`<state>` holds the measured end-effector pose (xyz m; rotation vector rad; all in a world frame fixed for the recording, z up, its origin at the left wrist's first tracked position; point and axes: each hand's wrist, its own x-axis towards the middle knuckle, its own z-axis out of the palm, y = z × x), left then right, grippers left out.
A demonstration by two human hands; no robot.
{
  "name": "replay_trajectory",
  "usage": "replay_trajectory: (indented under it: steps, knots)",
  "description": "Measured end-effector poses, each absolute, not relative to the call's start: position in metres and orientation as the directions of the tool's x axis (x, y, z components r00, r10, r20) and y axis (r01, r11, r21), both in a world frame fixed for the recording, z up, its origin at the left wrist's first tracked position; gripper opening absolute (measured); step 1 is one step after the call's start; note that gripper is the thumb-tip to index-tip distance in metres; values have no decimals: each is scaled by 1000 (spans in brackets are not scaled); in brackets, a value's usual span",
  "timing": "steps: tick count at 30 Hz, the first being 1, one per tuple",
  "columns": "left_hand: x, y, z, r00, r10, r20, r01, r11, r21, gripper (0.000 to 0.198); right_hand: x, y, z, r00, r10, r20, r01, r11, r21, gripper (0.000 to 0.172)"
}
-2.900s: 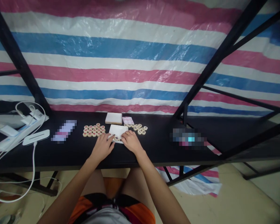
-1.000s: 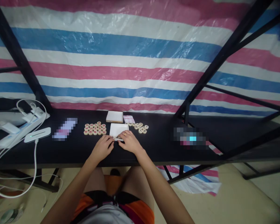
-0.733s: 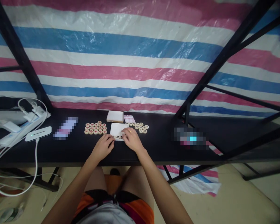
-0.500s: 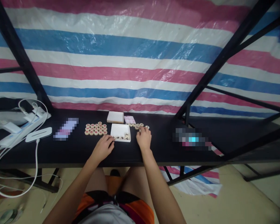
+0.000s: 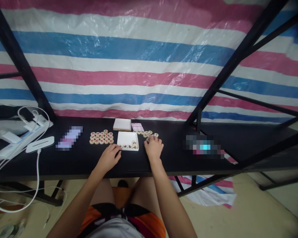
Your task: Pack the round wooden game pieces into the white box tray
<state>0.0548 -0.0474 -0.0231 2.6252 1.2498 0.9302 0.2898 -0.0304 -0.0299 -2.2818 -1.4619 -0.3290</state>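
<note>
A white open box (image 5: pixel 127 136) lies on the black table, with several black-marked Chinese chess pieces (image 5: pixel 129 146) along its near and right sides. My left hand (image 5: pixel 110 156) rests at the box's near left corner, its bent fingers on the edge. To the right of the box, my right hand (image 5: pixel 154 147) is closed with fingertips down on a Chinese chess piece, largely hidden by the fingers. Loose pieces (image 5: pixel 145 135) lie just beyond this hand. Red-marked pieces (image 5: pixel 101 137) stand in rows left of the box.
Behind the box are the box lid (image 5: pixel 122 124) and a printed paper slip (image 5: pixel 137 127). A blurred phone-like item (image 5: pixel 70 137), a white device (image 5: pixel 40 144) and a power strip (image 5: pixel 22 137) with cables lie left. A blurred object (image 5: pixel 203 147) sits right, near black frame bars (image 5: pixel 220 81).
My right hand has shifted slightly and its fingers have drawn in over the loose pieces. The left hand stays at the box corner. The view has moved a little.
</note>
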Motion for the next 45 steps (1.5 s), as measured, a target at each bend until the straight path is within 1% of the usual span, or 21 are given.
replay_trajectory:
  steps: [3,6,8,9,11,13,15,16,18,22,28,30,31,32,33,34,35,36,37,40,45]
  knots:
    - [55,-48,-23,484,722,495,676,-668,312,20,287,-29,-30,377,838,396,926,-324,-195,19]
    - [55,-47,-24,489,712,503,671,-676,304,21,288,-28,-29,347,857,380,935,-285,-211,16]
    - [55,-46,-25,488,711,507,666,-679,311,21,288,-27,-28,335,848,411,937,-252,-244,15]
    - [55,-46,-26,487,710,509,661,-680,317,22,287,-27,-28,314,840,444,940,-210,-267,15]
    - [55,-45,-26,487,710,509,653,-683,327,22,284,-27,-26,212,827,521,947,-43,-317,16]
    - [55,-45,-27,487,712,505,654,-681,330,22,277,-26,-26,50,815,577,918,190,-348,16]
    - [55,-45,-26,487,718,498,660,-675,329,21,268,-24,-26,-96,805,586,857,366,-362,16]
    - [55,-45,-26,486,720,495,661,-674,331,21,265,-23,-26,-148,805,574,832,415,-368,15]
    - [55,-45,-25,487,725,487,660,-671,338,20,259,-21,-27,-202,818,538,804,452,-386,13]
    - [56,-44,-26,495,723,483,656,-675,338,20,257,-18,-28,-214,843,494,794,444,-414,12]
    - [57,-44,-28,517,702,491,655,-693,301,22,256,-23,-23,-259,836,484,807,462,-367,25]
    - [58,-44,-28,522,698,490,654,-696,296,23,263,-24,-22,-226,828,513,826,442,-349,26]
    - [58,-44,-28,521,700,488,652,-696,301,23,269,-24,-21,-168,827,537,854,394,-340,25]
    - [57,-44,-28,517,704,487,650,-693,311,23,276,-24,-22,-73,823,563,888,311,-339,24]
    - [57,-44,-28,509,711,485,651,-687,324,24,284,-25,-23,53,813,580,919,188,-348,23]
    - [56,-44,-27,497,722,482,655,-676,338,25,293,-26,-25,220,782,584,925,23,-380,23]
    - [56,-44,-27,484,735,475,662,-662,351,26,301,-27,-27,372,741,559,897,-132,-422,26]
    - [55,-44,-28,473,747,467,669,-650,361,26,308,-28,-30,467,720,514,862,-238,-448,29]
    - [55,-44,-28,467,755,461,674,-641,367,27,313,-28,-32,518,718,465,834,-304,-460,30]
    - [54,-44,-30,472,756,453,663,-644,383,27,319,-29,-37,529,765,368,823,-356,-442,30]
    - [53,-44,-31,478,752,454,651,-650,391,26,316,-31,-37,557,747,362,814,-406,-415,25]
